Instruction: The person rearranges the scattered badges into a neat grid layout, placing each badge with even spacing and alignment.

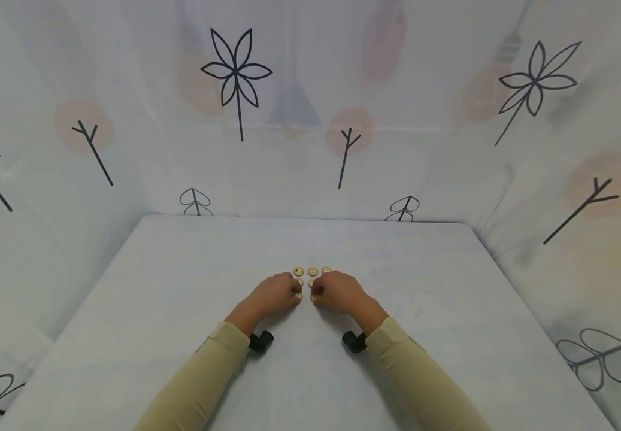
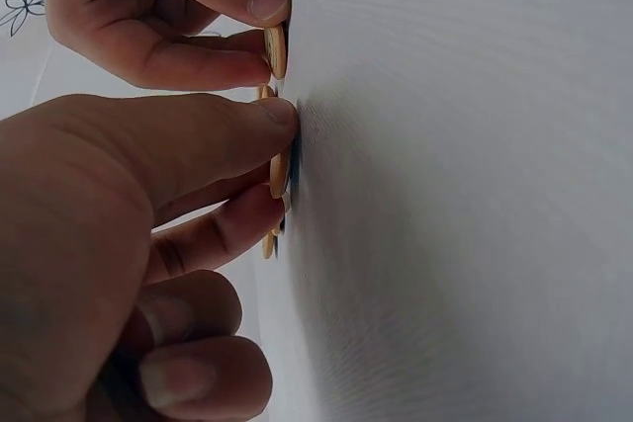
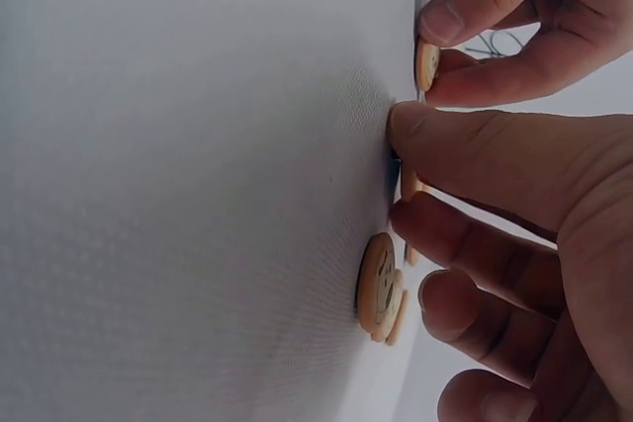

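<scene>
Close in, lower center of frame: left hand (image 1: 275,294) and right hand (image 1: 339,292) each pinch a wooden button (image 2: 278,169) (image 3: 427,65) w/ thumb & forefinger on the white surface (image 1: 181,287). Just beyond, more buttons (image 1: 312,272) lie in a row.

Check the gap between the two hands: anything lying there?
Head view: between left hand and right hand only a narrow strip of white tablecloth, with small wooden buttons at the fingertips.

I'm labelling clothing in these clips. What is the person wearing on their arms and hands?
Both arms wear long beige sleeves reaching the wrists. A small black camera mount sits at each wrist. The left hand and right hand are bare, ungloved.
</scene>
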{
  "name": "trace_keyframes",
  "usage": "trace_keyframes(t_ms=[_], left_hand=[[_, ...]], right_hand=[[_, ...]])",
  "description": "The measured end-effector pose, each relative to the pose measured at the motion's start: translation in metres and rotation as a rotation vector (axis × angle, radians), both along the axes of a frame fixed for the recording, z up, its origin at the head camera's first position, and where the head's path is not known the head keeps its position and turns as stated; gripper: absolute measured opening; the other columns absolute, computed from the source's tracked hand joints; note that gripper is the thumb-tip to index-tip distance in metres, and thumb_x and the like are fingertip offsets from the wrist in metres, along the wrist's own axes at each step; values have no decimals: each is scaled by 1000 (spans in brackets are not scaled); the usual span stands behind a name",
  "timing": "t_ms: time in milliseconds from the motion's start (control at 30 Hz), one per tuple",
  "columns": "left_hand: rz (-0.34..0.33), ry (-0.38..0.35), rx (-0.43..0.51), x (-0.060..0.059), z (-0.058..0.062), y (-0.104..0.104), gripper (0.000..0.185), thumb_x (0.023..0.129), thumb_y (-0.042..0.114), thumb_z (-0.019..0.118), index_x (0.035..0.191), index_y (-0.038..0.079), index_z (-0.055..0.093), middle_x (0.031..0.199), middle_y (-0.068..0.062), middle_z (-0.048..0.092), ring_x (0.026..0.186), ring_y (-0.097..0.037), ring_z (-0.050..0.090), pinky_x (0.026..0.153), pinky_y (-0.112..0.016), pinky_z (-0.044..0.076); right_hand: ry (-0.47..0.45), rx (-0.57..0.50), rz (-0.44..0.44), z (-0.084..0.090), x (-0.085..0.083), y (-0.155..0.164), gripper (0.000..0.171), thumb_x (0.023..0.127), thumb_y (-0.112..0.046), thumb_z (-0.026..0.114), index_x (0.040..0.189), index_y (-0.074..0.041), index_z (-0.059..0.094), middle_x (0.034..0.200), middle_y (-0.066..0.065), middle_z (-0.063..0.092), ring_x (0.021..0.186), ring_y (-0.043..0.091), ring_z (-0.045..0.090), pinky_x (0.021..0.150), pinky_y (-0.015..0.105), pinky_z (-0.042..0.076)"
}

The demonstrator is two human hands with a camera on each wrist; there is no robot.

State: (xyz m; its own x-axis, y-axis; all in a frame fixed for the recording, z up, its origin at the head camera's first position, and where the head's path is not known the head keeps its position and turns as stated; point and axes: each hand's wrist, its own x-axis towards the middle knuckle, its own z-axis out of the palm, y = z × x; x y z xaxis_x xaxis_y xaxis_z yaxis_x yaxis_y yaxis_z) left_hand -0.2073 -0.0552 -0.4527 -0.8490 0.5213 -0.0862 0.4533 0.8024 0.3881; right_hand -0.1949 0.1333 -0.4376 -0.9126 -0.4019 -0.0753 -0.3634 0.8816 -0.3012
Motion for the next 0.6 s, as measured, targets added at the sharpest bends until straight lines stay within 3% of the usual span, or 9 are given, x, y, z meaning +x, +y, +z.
trace_keyframes(t_ms=[400,600], left_hand=[[-3,28,9,0,1,1,20,90,21,65,106,12,73,101,-1,64,93,-17,60,85,-37,50],[8,25,36,2,4,0,24,91,25,65,110,13,72,102,0,64,93,-17,61,85,-37,50]], right_hand=[[-5,19,2,5,2,0,9,83,-25,75,91,-22,74,92,-9,70,81,10,61,72,34,50],[8,30,9,7,2,2,17,87,-29,71,102,-20,74,96,-6,69,86,14,62,75,36,50]])
